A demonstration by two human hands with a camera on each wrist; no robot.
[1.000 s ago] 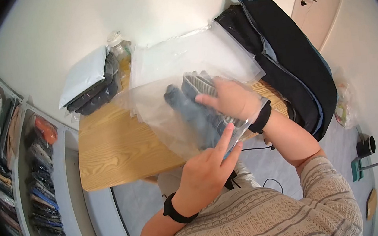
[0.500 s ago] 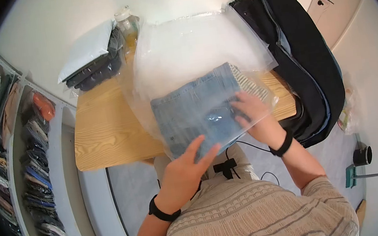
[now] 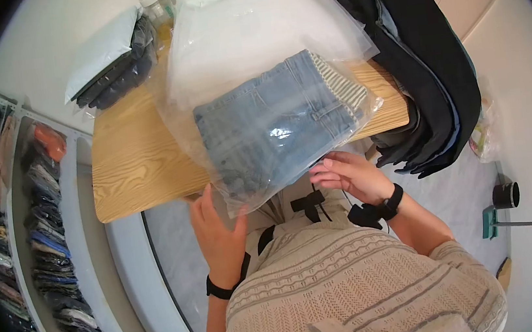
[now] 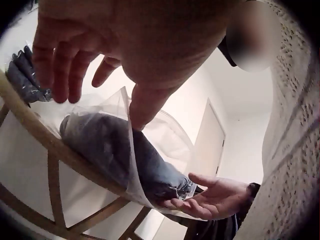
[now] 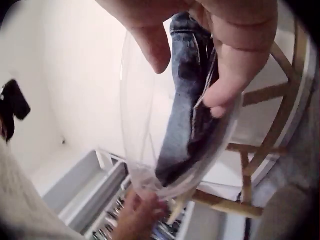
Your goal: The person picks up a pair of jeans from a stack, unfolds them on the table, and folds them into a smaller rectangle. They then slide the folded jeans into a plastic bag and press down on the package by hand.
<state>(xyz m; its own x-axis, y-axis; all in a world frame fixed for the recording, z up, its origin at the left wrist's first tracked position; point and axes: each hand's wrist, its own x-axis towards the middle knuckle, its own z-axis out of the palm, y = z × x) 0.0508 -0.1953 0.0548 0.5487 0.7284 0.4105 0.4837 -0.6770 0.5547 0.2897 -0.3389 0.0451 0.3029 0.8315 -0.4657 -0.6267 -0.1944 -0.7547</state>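
Note:
Folded blue jeans (image 3: 266, 113) with a striped lining showing at one end lie inside a clear plastic bag (image 3: 244, 204). The bagged jeans rest at the table's front edge, their near side reaching past it. My left hand (image 3: 219, 233) is at the bag's near left corner, thumb right beside the plastic edge and fingers extended. My right hand (image 3: 354, 175) is by the near right edge, palm turned up in the left wrist view. From the right wrist view, its thumb and fingers stand apart on either side of the jeans (image 5: 185, 100).
Flat clear bags (image 3: 258, 36) are stacked behind the jeans on the wooden table (image 3: 140, 157). Packaged garments (image 3: 113, 62) and a jar (image 3: 158, 9) stand at the back left. Dark trousers (image 3: 423, 49) drape over the right side. Shelves (image 3: 100, 237) with bagged clothes line the left.
The bagged jeans have turned from tilted up to lying flat. My right hand has come out from over the jeans to the near edge. My left hand has moved left to the corner.

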